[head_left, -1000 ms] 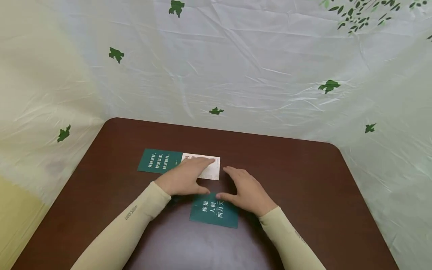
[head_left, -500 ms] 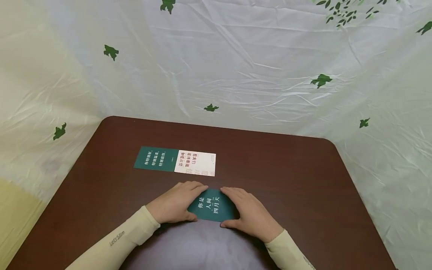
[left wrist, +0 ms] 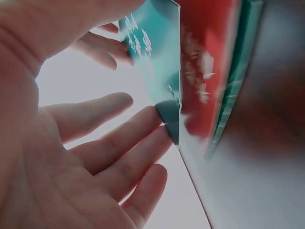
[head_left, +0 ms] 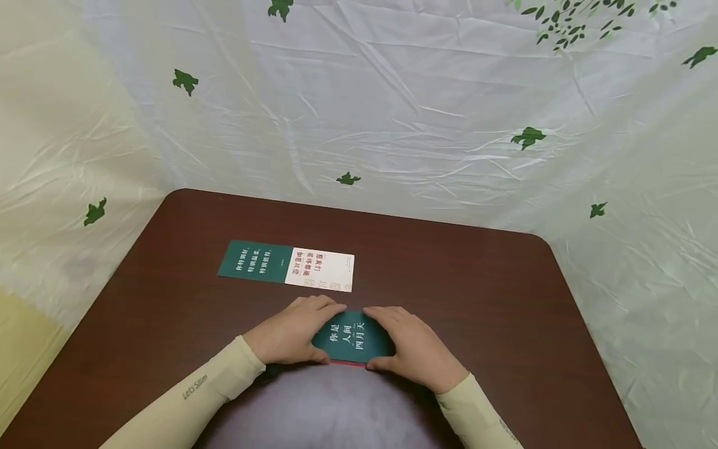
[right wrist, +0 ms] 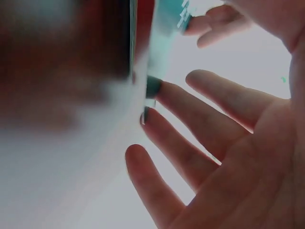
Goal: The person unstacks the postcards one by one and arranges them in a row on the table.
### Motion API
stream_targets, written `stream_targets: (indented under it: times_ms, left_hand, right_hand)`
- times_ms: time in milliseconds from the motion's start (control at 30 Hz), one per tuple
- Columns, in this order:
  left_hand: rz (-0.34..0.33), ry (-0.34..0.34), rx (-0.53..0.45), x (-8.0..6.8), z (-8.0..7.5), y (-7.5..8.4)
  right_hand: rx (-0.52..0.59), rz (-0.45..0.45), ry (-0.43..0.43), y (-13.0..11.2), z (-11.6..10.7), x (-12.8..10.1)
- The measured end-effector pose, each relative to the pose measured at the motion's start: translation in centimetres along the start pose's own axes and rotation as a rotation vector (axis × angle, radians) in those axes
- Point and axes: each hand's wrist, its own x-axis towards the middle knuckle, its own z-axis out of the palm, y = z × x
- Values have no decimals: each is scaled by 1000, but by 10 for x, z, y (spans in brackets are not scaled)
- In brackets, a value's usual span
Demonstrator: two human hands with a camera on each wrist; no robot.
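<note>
- a dark brown table [head_left: 477, 293] with round corners fills the lower part of the view.
- a green card with white writing [head_left: 255, 260] lies flat on the table, on the far left side.
- a white card with red writing [head_left: 321, 269] lies right next to it, touching its right edge.
- a crinkly white plastic sheet [head_left: 392, 106] hangs behind the table.
- small green leaf shapes [head_left: 526, 137] are dotted over the sheet.
- a bunch of little green leaves [head_left: 566, 25] sits near the top right.
</note>
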Motion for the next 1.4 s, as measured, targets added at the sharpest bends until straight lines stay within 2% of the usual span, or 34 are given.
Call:
stream_targets:
  times_ms: [133, 300, 600, 733, 833, 1000, 1400]
  left_hand:
    - [-26, -12, 5, 16, -7, 3]
    - [-73, -30, 20, 51, -16, 5]
    - [-52, -41, 26, 114, -25, -3]
    - [-56, -27, 14, 134, -27, -8]
    - [-69, -30, 18, 141, -26, -12]
    - [-107, -32, 23, 141, -23, -18]
    - [-112, -49, -38, 142, -23, -24]
  right_hand:
    - [25, 39, -6, 8, -10, 6]
    - [64, 83, -1, 28, -21, 16]
    - [167, 162, -4, 71, -37, 40]
    - [174, 182, -4, 86, -40, 51]
    - [179, 180, -8, 92, -40, 59]
    - [199, 149, -39, 95, -36, 66]
    - [243, 172, -61, 97, -34, 63]
